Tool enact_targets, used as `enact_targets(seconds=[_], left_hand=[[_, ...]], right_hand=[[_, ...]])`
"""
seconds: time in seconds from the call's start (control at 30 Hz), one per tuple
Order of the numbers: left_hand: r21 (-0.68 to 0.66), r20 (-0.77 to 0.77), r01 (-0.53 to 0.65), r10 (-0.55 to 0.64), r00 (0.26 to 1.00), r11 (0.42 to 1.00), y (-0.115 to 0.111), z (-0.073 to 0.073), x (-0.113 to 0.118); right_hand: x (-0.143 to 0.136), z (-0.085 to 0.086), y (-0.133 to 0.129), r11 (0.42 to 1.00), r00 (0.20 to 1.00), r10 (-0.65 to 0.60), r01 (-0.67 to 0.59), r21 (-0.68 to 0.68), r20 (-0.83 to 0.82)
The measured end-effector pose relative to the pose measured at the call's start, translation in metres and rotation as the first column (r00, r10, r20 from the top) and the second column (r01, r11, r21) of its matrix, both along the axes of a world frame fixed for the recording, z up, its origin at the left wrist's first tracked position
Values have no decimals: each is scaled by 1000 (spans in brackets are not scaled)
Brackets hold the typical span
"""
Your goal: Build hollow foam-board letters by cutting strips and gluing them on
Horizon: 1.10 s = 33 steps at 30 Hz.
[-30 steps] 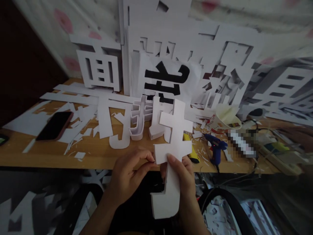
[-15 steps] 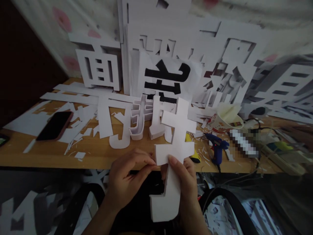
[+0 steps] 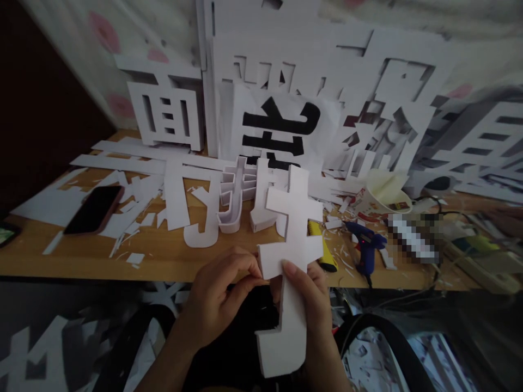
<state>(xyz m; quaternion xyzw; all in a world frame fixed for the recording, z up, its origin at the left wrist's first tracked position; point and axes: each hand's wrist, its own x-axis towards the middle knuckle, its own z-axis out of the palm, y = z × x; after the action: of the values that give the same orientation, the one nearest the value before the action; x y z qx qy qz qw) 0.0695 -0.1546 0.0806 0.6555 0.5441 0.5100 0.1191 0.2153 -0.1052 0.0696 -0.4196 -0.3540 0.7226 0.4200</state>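
A white foam-board character piece with a hooked lower end is held up in front of the table edge. Gripping its stem is my right hand, thumb on the front face and the other fingers behind, mostly hidden. My left hand is closed in a pinch, thumb and index fingertip meeting at the lower corner of the piece's left arm. Behind it on the table stand similar white hollow strokes with thin side walls. A sheet with a printed black character leans farther back.
On the right lie a blue glue gun, a yellow-handled cutter and a paper tub. A phone lies on the left among white scraps. Cut-out boards and a finished character stand at the back.
The held piece has turned slightly, its top shifting left and its hooked end right. My left hand has moved a little right, its fingertips now against the corner.
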Motion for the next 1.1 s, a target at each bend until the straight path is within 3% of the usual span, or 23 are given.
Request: enact_targets(seconds=[0.3,0.6,0.93,1.0,1.1], left_hand=[[-36,-39,23,-24,999,999,-2,4,-8],[-47,-10,69,-69,998,997,-3,7,-9],[4,16,46,-46,999,999,-8,2,-6],[8,30,69,-69,997,998,-8,3,-5],[-35,123,53,-49,991,998,-7,1,-4]], right_hand=[[0,9,1,991,997,76,-76,-108,-4],[-1,9,5,984,989,143,-145,-106,-26],[-3,-5,15,916,916,353,-379,-130,-190],[-3,-6,15,915,916,350,-379,-139,-198],[-1,0,12,954,963,236,-254,-156,-126]])
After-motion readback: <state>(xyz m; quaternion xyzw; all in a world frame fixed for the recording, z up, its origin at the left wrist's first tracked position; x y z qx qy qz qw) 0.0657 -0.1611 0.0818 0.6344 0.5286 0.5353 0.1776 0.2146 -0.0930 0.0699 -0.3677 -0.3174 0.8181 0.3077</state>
